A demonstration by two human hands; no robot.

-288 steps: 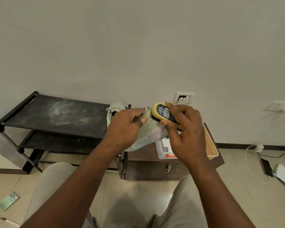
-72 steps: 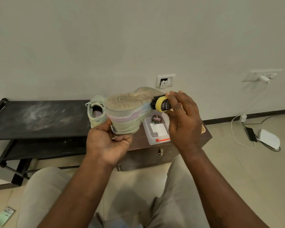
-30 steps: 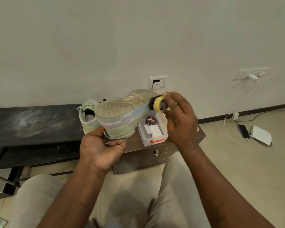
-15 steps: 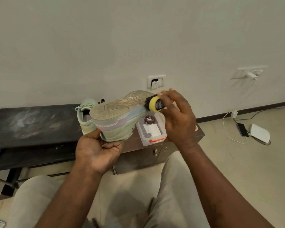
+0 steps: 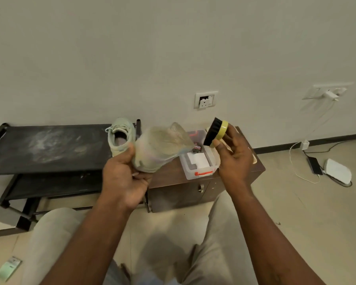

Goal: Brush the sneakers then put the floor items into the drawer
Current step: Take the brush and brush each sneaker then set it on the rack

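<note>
My left hand [image 5: 122, 177] grips the pale green sneaker [image 5: 158, 148] from below, its worn, ridged sole up and blurred. My right hand [image 5: 233, 159] holds the brush [image 5: 216, 131] clear beside it, round yellow back, black bristles facing the sneaker, above the clear plastic box [image 5: 199, 161] on the brown cabinet [image 5: 183, 192].

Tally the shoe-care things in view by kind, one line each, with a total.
Sneakers: 2, one in the left hand at, one on the rack at
Brushes: 1, in the right hand at
Polish tins: 1
Clear plastic boxes: 1
Total: 5
</note>
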